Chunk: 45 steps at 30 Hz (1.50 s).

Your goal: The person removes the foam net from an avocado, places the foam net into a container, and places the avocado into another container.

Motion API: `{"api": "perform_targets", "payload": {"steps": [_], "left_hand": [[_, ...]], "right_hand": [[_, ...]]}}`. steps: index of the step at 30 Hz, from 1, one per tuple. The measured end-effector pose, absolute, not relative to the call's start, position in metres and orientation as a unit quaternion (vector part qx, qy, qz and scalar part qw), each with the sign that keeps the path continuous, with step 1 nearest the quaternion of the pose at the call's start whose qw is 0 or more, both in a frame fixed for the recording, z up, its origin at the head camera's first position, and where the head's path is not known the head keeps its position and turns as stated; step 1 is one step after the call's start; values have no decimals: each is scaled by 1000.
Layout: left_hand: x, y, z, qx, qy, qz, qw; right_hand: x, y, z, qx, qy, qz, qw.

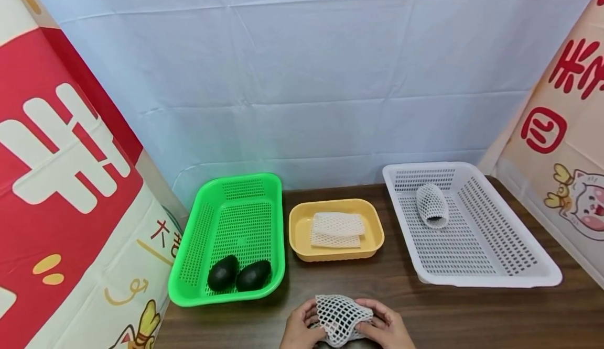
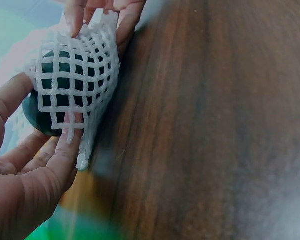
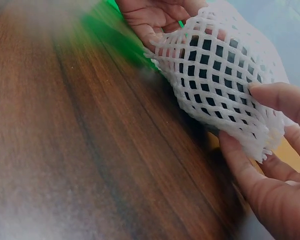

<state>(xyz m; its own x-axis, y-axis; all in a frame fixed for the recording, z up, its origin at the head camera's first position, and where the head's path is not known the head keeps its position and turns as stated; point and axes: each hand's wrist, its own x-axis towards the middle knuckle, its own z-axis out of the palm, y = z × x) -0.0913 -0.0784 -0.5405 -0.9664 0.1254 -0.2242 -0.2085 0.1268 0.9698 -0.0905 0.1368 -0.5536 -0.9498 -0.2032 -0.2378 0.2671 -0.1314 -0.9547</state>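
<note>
A white foam net sleeve (image 1: 343,315) lies round a dark avocado (image 2: 36,116), held low at the near side of the table. My left hand (image 1: 302,324) grips one end, where the avocado's rounded tip sticks out of the net in the left wrist view. At the other end, my right hand (image 1: 386,325) holds the sleeve between thumb and fingers. In the right wrist view the net (image 3: 222,75) covers most of the dark fruit, its loose edge bunched near the right fingers (image 3: 280,97).
On the left stands a green basket (image 1: 278,233) with two dark avocados (image 1: 254,275) inside. A yellow tray (image 1: 300,223) in the middle holds flat foam nets (image 1: 338,224). To the right, a white basket (image 1: 481,239) contains one rounded foam net sleeve (image 1: 431,202). A cloth hangs behind.
</note>
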Motion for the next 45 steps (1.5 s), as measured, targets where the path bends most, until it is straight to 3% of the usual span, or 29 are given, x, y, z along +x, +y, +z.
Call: {"api": "perform_targets", "payload": {"steps": [9, 19, 30, 41, 45], "left_hand": [[-95, -82, -547, -37, 701, 693, 167], [-92, -91, -541, -38, 698, 697, 158], [-91, -92, -540, -52, 709, 688, 150], [-94, -87, -541, -51, 719, 677, 145], [-95, -83, -540, -50, 727, 671, 140]], "right_hand": [[-85, 140, -551, 47, 651, -749, 113], [-88, 149, -554, 106, 668, -733, 71], [-88, 148, -551, 106, 724, -680, 47], [-82, 150, -559, 127, 672, -728, 45], [-82, 152, -563, 105, 676, -729, -14]]}}
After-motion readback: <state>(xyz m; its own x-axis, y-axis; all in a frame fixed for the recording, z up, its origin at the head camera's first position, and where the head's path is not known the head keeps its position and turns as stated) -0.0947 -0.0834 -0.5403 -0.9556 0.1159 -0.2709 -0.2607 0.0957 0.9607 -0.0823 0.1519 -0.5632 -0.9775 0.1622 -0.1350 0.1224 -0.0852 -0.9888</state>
